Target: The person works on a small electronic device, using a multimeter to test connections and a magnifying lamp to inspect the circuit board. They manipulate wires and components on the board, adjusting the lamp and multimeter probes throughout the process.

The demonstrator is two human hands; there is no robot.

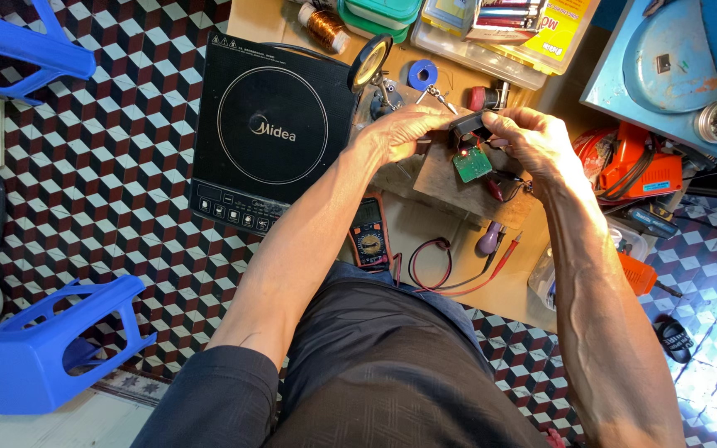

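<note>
The left hand (400, 131) and right hand (533, 141) meet above the surface (425, 224), fingers (437, 120) of both pinching a small black part (468, 124) between their tips. A little green circuit board (471, 163) hangs just below that part, under the fingertips. Beneath lies a wooden block (450, 187); a multimeter (369, 232) sits nearer the person, an induction cooker (271, 133) to the left.
</note>
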